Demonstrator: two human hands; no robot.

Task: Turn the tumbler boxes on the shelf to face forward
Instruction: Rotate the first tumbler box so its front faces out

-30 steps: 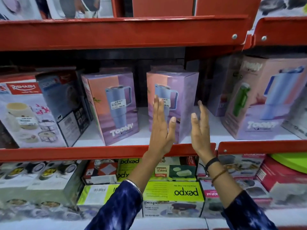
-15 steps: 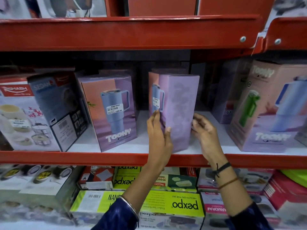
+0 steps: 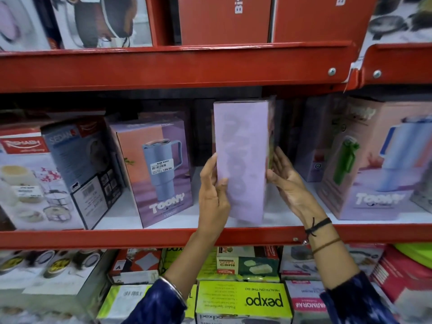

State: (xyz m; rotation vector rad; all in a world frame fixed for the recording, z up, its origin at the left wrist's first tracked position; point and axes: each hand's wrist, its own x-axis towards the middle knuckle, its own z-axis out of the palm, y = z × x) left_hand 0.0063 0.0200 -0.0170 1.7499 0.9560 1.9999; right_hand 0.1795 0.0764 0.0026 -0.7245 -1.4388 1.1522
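Both hands, left point(image 3: 214, 197) and right point(image 3: 288, 183), clasp lilac tumbler box point(image 3: 242, 160) on red shelf point(image 3: 93, 237).

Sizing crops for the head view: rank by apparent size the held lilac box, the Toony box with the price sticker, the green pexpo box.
1. Toony box with the price sticker
2. held lilac box, only its narrow side showing
3. green pexpo box, partly cropped

The top two are close.
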